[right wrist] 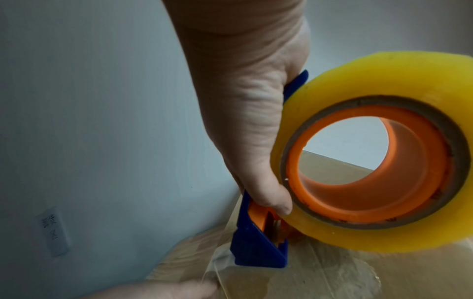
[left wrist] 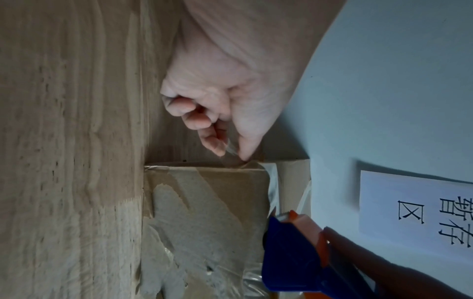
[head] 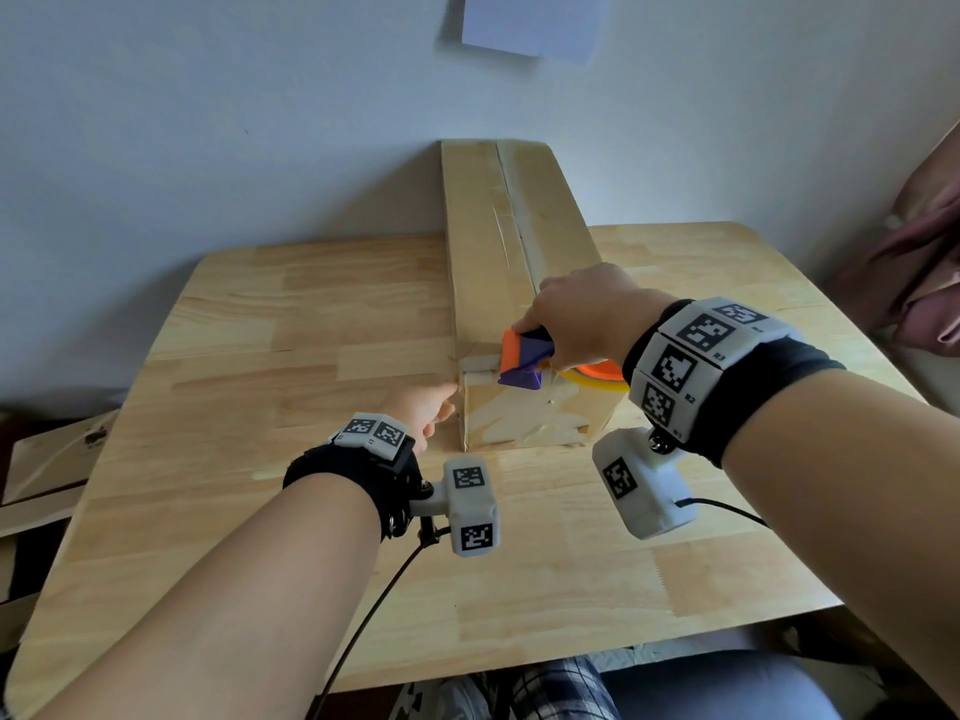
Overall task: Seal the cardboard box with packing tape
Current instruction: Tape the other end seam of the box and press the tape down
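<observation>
A long cardboard box (head: 514,252) lies on the wooden table (head: 260,356), its top seam running away from me. My right hand (head: 582,319) grips a blue and orange tape dispenser (head: 524,361) with a yellow roll (right wrist: 384,151), held at the box's near top edge. A clear strip of tape (left wrist: 271,180) runs from the dispenser (left wrist: 289,252) across that edge to the left corner. There my left hand (head: 421,407) pinches the tape end (left wrist: 230,151) between thumb and fingers (left wrist: 212,141), beside the box's left side (left wrist: 204,212).
Old tape patches cover the box's near end (head: 535,423). A white wall with a paper sign (head: 535,23) stands right behind the box. Flat cardboard (head: 47,459) lies off the table's left edge, and pink cloth (head: 919,262) hangs at the right.
</observation>
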Motion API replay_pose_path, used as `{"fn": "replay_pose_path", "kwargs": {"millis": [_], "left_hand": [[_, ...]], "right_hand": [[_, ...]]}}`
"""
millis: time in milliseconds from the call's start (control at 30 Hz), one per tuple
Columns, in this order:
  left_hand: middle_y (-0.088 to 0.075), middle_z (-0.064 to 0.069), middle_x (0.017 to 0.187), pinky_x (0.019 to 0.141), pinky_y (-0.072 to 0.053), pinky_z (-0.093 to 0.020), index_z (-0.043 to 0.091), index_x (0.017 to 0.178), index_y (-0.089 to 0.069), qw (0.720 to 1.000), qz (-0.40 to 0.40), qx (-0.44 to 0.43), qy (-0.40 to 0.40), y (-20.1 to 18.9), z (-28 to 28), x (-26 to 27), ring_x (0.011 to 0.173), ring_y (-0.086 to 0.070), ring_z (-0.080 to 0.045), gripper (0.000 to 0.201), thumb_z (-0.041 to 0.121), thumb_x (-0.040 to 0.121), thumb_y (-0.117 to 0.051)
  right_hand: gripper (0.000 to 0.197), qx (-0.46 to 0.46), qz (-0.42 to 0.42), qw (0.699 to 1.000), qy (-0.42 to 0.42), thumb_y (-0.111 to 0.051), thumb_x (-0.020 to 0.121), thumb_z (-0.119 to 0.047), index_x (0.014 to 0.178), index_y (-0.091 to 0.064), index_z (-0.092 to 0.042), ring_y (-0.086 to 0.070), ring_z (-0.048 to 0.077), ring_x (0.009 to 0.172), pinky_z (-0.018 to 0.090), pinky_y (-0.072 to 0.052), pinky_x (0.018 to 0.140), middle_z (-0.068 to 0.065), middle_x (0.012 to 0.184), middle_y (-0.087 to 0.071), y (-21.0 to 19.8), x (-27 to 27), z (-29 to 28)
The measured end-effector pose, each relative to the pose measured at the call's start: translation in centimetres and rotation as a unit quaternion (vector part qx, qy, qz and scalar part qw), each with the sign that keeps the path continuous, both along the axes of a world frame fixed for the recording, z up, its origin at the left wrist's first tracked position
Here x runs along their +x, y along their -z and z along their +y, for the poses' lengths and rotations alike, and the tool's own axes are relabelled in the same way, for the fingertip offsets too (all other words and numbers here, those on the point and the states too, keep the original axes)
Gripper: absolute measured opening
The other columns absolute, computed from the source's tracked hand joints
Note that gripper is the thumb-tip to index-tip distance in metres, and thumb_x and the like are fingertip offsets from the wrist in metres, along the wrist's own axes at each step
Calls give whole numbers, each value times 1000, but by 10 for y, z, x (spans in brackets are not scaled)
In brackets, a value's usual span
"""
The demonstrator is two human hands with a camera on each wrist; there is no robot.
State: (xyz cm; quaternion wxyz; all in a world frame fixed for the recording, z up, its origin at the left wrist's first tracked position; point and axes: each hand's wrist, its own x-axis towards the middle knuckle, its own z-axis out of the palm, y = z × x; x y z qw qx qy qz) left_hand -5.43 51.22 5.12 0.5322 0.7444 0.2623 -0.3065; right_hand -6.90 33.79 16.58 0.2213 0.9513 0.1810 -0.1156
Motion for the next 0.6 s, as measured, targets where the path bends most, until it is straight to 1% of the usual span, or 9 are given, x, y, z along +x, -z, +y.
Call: {"fn": "replay_pose_path", "kwargs": {"millis": [167, 300, 367, 433, 467, 500, 533, 567, 600], "left_hand": [[-56, 8, 61, 46, -15, -21, 18, 69, -46, 999, 34, -8, 11, 3, 1, 3, 46, -25, -7, 32, 41, 88, -58], [-53, 6, 64, 49, -13, -21, 15, 70, -47, 999, 47, -8, 10, 2, -1, 5, 48, -22, -6, 33, 39, 91, -56], [-51, 6, 61, 46, -15, -20, 12, 71, -50, 999, 41, -8, 7, 1, -3, 4, 45, -23, -6, 33, 38, 92, -55], [-55, 3, 59, 43, -26, -18, 11, 74, -51, 1000, 14, 1, 3, 0, -5, 5, 43, -33, -6, 29, 32, 93, -54], [-60, -1, 70, 49, -34, -20, 10, 77, -52, 1000, -13, 8, -6, 1, -7, 8, 52, -43, -8, 24, 28, 93, -55], [-62, -5, 89, 61, -43, -24, 8, 85, -53, 999, -31, 21, -9, -2, -9, 9, 68, -52, -12, 19, 25, 92, -56], [-59, -8, 108, 74, -47, -29, 5, 99, -52, 998, -48, 35, -3, -6, -8, 7, 88, -56, -18, 23, 25, 91, -58], [-54, -10, 122, 86, -47, -35, 2, 117, -46, 997, -55, 57, 21, -6, -8, 5, 105, -54, -25, 44, 30, 87, -62], [-50, -12, 130, 94, -45, -40, 2, 130, -37, 993, -48, 91, 59, -1, -5, 4, 115, -50, -31, 68, 39, 81, -66]], "right_hand": [[33, 3, -1, 1000, -3, -57, 87, -43, 120, -57, -38, -57, 18, 82, 28, -40, 58, -4, 95, -57, 1, 0, -1], [34, 4, -2, 1000, -2, -57, 87, -44, 120, -58, -38, -57, 18, 82, 29, -40, 58, -4, 96, -58, 1, 0, -1], [33, 4, -4, 1000, -2, -57, 87, -43, 120, -58, -38, -58, 19, 83, 29, -41, 58, -4, 96, -58, 1, -1, -1], [33, 2, -6, 1000, -3, -57, 87, -42, 119, -58, -37, -57, 19, 84, 29, -41, 58, -4, 97, -58, 2, -1, 0], [32, 3, -7, 1000, -2, -57, 87, -42, 119, -58, -37, -57, 18, 84, 29, -41, 58, -4, 97, -58, 2, -2, 0], [32, 5, -8, 1000, -1, -57, 87, -43, 118, -58, -37, -57, 18, 83, 28, -40, 58, -4, 96, -57, 2, -3, -1], [31, 7, -9, 1000, -1, -57, 87, -43, 117, -58, -37, -56, 18, 81, 28, -40, 58, -5, 95, -56, 2, -3, -1], [30, 9, -10, 1000, -1, -57, 87, -43, 116, -59, -37, -54, 17, 80, 28, -40, 59, -5, 93, -55, 1, -4, -1], [29, 10, -11, 1000, -1, -57, 87, -43, 116, -59, -38, -53, 17, 79, 29, -40, 60, -5, 92, -53, 1, -4, -1]]}}
